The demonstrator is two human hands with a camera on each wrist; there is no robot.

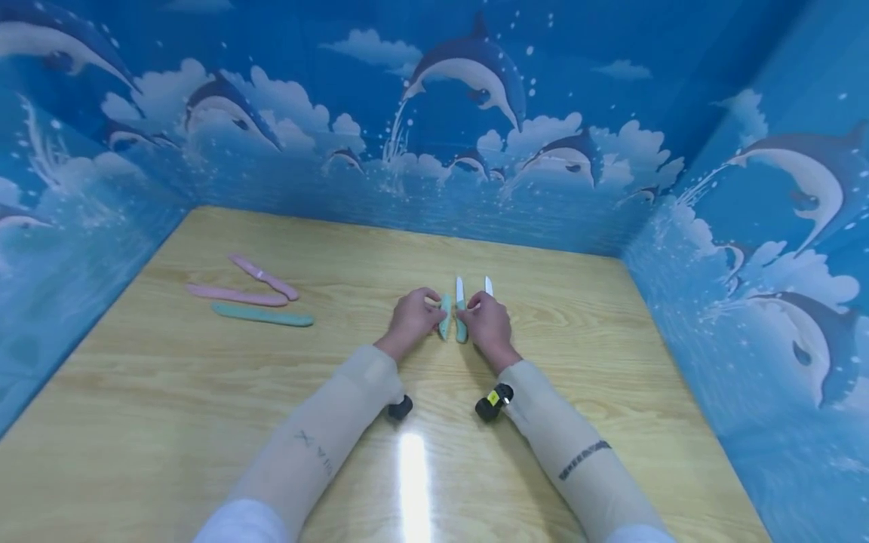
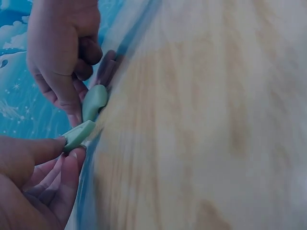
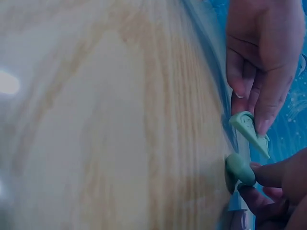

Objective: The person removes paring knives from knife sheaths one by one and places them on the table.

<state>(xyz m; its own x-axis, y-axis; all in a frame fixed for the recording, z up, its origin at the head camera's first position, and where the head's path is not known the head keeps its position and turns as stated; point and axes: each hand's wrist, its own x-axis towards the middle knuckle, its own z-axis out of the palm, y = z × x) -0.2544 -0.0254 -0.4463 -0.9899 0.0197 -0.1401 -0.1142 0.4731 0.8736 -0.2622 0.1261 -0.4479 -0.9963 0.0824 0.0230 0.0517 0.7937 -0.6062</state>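
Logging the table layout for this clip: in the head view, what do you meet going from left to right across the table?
Pink sheath → green sheath → left hand → green piece it grips → green-handled knife → right hand. The pink-handled knife overlaps the sheaths, and the second white blade sits above the right hand, so both are left out.

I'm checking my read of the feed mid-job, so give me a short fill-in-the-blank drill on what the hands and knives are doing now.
1. The left hand pinches a ____ sheath.
2. The right hand holds a green-handled knife with a ____ blade.
3. At the far left of the wooden table lie two pink pieces and ____ green piece.

Missing words: green; white; one
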